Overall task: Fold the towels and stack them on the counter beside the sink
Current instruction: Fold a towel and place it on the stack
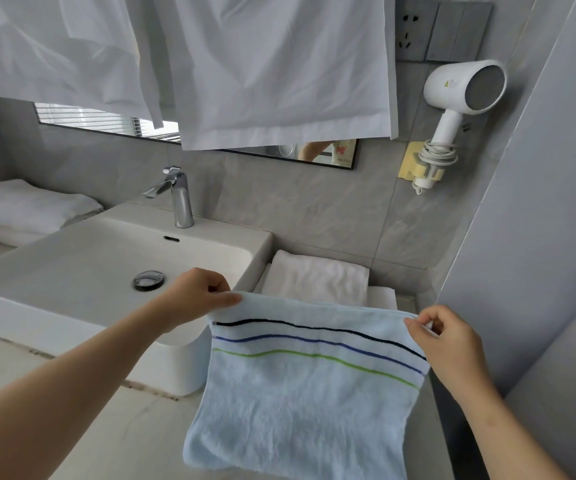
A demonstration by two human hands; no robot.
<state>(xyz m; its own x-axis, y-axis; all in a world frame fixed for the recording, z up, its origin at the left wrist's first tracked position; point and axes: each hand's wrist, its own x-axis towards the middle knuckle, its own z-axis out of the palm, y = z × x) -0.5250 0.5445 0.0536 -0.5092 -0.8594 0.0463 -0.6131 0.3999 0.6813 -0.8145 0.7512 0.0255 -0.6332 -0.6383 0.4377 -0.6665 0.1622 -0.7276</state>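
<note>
Both hands are pinching the top corners of the light blue striped towel (300, 393): left hand (196, 292), right hand (446, 337). It is hanging over the worktop (106, 441), right of the sink (82, 265). Folded white towels (317, 277) are lying just behind it.

You see fluffy terry blue towel (300, 393) lower centre, glossy ceramic sink (72, 271), polished chrome faucet (175, 195).

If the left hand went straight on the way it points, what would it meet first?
Probably the folded white towels right of the sink; the left hand, pinching the blue towel, points at them. Depth is unclear.
</note>
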